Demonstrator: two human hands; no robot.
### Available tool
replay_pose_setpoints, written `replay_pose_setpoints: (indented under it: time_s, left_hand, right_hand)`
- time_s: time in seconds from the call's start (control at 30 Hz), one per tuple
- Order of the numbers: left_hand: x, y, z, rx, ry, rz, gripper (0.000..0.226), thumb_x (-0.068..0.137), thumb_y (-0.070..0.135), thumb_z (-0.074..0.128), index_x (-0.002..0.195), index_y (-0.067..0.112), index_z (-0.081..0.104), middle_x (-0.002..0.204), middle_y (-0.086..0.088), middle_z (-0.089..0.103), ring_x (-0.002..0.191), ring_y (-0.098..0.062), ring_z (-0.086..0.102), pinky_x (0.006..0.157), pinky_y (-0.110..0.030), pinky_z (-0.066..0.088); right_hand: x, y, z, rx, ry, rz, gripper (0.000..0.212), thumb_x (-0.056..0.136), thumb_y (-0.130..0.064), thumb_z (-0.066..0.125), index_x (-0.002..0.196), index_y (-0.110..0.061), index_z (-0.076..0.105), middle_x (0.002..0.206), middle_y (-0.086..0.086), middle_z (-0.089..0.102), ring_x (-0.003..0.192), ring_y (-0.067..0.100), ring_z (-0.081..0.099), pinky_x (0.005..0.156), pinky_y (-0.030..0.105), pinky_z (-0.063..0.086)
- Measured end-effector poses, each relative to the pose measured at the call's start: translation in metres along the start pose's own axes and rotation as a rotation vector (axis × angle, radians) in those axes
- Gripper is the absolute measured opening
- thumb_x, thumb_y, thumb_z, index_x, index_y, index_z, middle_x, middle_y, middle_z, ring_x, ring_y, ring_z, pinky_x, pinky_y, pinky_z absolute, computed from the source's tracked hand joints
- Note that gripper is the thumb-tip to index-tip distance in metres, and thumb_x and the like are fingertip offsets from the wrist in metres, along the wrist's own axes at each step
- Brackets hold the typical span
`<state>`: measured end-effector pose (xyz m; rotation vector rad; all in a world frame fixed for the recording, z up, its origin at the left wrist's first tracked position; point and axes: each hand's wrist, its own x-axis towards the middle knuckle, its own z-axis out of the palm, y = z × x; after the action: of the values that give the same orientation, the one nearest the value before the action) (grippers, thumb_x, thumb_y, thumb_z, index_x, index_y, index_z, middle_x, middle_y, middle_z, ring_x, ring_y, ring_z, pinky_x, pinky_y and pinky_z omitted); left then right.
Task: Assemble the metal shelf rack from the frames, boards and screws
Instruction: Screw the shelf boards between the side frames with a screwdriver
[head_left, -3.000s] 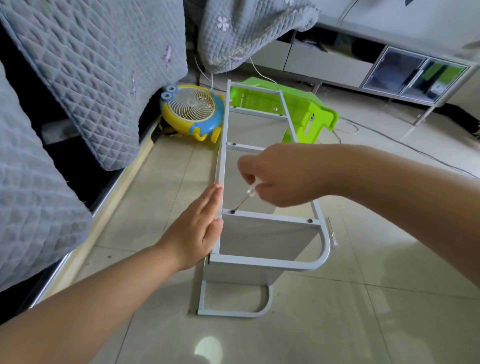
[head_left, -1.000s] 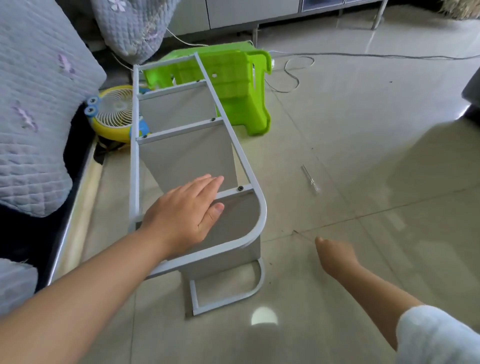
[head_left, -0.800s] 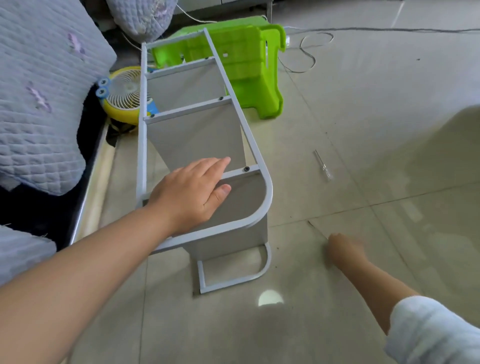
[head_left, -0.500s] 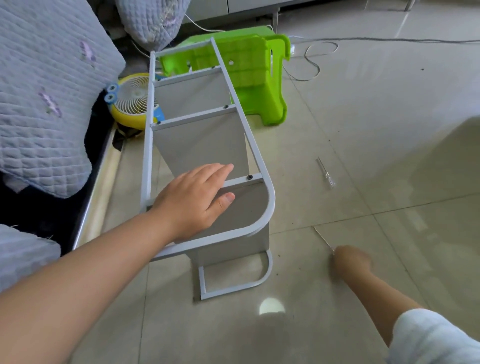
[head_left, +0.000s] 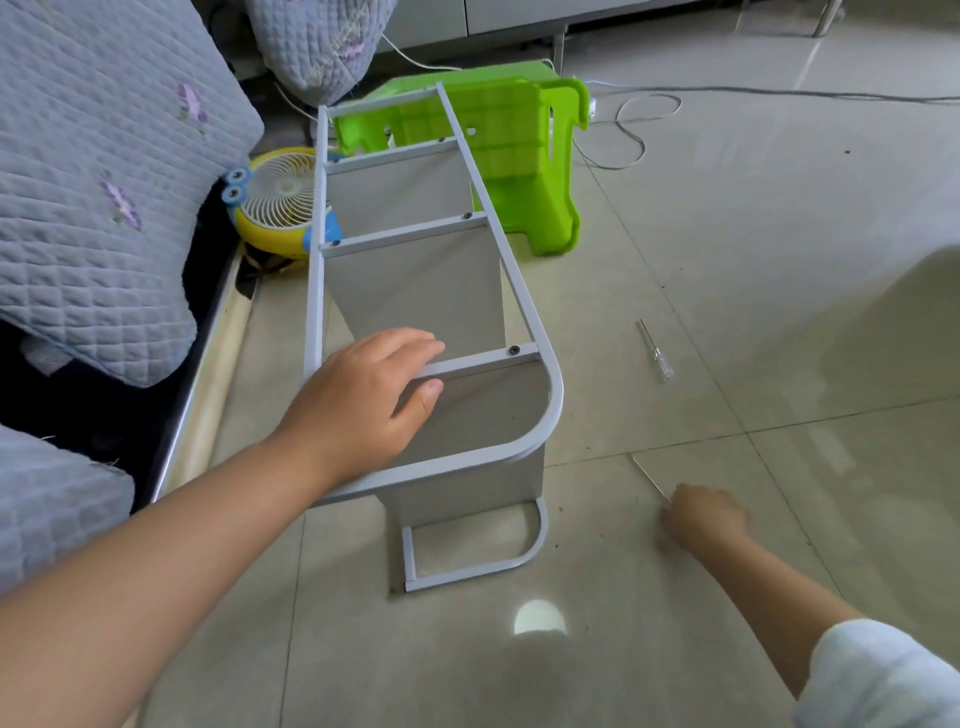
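Shelf rack (head_left: 524, 332): one, grey-white metal, lying on its side on the tiled floor (head_left: 779, 260), long axis running from the near middle toward the far left.
Frames: two visible; upper frame on top with rounded near corner, lower frame (head_left: 519, 564) flat on the floor, its near end showing below the boards.
Boards: three grey boards (head_left: 421, 296) counted, standing on edge between the frames, each under a crossbar.
Crossbars: four counted on the upper frame, including the far end bar.
Screws: four dark screw heads seen on the upper frame, the nearest (head_left: 514, 351) at the right end of the near crossbar.
Left hand (head_left: 363, 400): palm down on the near crossbar, fingers straight and relaxed over it, thumb beneath the bar's edge; pressing, not gripping.
Right hand (head_left: 706, 517): low on the floor right of the rack's near end, fingers curled down at the end of a thin metal rod (head_left: 649, 480); grasp on the rod appears pinched, not fully visible.
Screwdriver (head_left: 657, 353): one, clear handle, lying loose on the floor right of the rack, apart from both hands.
Green stool (head_left: 524, 156): one, tipped over, just beyond the rack's far end.
Fan (head_left: 275, 202): one, yellow and blue, left of the rack's far end, beside the quilted cover (head_left: 104, 182).
Cable (head_left: 639, 124): white, looped on the floor at far right.
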<state>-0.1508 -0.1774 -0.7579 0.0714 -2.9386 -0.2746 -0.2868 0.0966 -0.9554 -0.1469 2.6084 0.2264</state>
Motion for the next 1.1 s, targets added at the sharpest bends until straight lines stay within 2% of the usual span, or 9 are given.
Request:
replay_pose_setpoints:
  time_s: [0.17,0.4,0.6,0.73,0.83,0.87,0.93,1.0,1.1]
  left_hand:
    - [-0.013,-0.008,-0.001,0.013,0.032,-0.139,0.059,0.081,0.039,0.032,0.112,0.000,0.064,0.117,-0.017,0.062,0.108,-0.035,0.059,0.091,-0.042,0.043]
    - [-0.029,-0.012,-0.002,-0.112,0.125,-0.344,0.059,0.078,0.035,0.035,0.125,0.006,0.056,0.135,-0.009,0.050,0.129,-0.024,0.040,0.105,-0.031,0.029]
    - [-0.042,-0.019,-0.001,-0.245,0.173,-0.348,0.061,0.079,0.037,0.034,0.129,0.007,0.052,0.139,-0.006,0.046,0.131,-0.019,0.038,0.102,-0.021,0.025]
    - [-0.058,-0.018,0.010,-0.586,0.445,-0.475,0.067,0.086,0.046,0.028,0.137,0.005,0.040,0.129,-0.001,0.048,0.121,-0.014,0.045,0.099,-0.015,0.028]
    - [-0.082,-0.016,0.045,-0.758,0.618,-0.830,0.047,0.099,0.029,0.031,0.140,0.006,0.033,0.131,-0.008,0.049,0.120,-0.021,0.046,0.099,-0.025,0.033]
    - [-0.091,-0.016,0.065,-0.751,0.529,-0.975,0.044,0.099,0.022,0.035,0.139,0.005,0.033,0.130,-0.011,0.050,0.120,-0.024,0.046,0.096,-0.025,0.032]
    - [-0.108,-0.015,0.115,-0.744,0.148,-1.224,0.046,0.095,0.019,0.044,0.137,0.002,0.036,0.132,-0.016,0.049,0.121,-0.028,0.047,0.095,-0.028,0.036]
    - [-0.116,-0.008,0.159,-0.784,-0.212,-1.340,0.047,0.092,0.026,0.050,0.129,-0.002,0.044,0.129,-0.021,0.053,0.116,-0.033,0.052,0.094,-0.034,0.044]
    - [-0.113,0.005,0.196,-0.771,-0.357,-1.397,0.053,0.088,0.034,0.056,0.123,-0.005,0.046,0.122,-0.019,0.057,0.111,-0.032,0.057,0.086,-0.032,0.046]
  right_hand:
    - [-0.009,-0.020,-0.027,0.130,0.164,-0.171,0.010,0.091,-0.015,0.039,0.096,-0.011,0.047,0.112,0.012,0.059,0.104,0.029,0.052,0.069,0.027,0.037]
    - [-0.051,-0.051,-0.092,0.675,0.619,-0.544,0.024,0.094,-0.016,0.045,0.100,0.000,0.061,0.097,0.014,0.065,0.093,0.032,0.055,0.074,0.030,0.038]
    - [-0.095,-0.062,-0.129,0.813,0.905,-0.816,0.046,0.086,-0.028,0.032,0.096,0.004,0.063,0.091,0.016,0.067,0.085,0.019,0.054,0.072,0.017,0.031]
    - [-0.117,-0.071,-0.134,0.763,1.031,-1.052,0.032,0.087,-0.015,0.037,0.103,0.004,0.057,0.098,0.022,0.062,0.091,0.020,0.048,0.080,0.019,0.034]
    - [-0.118,-0.075,-0.131,0.600,1.073,-1.272,0.027,0.095,-0.026,0.035,0.106,-0.007,0.050,0.104,0.021,0.062,0.098,0.029,0.053,0.089,0.031,0.038]
    - [-0.116,-0.076,-0.129,0.545,1.063,-1.299,0.031,0.096,-0.033,0.033,0.105,-0.009,0.050,0.104,0.020,0.063,0.099,0.031,0.054,0.088,0.035,0.040]
    - [-0.112,-0.074,-0.121,0.446,1.052,-1.290,0.034,0.095,-0.039,0.035,0.104,-0.011,0.050,0.102,0.018,0.064,0.101,0.030,0.054,0.087,0.038,0.039]
    - [-0.108,-0.072,-0.113,0.341,1.080,-1.249,0.033,0.090,-0.041,0.043,0.104,-0.012,0.050,0.100,0.016,0.065,0.103,0.027,0.051,0.092,0.039,0.036]
    - [-0.104,-0.070,-0.109,0.249,1.154,-1.209,0.025,0.080,-0.030,0.054,0.099,-0.012,0.051,0.094,0.012,0.066,0.104,0.025,0.051,0.103,0.046,0.028]
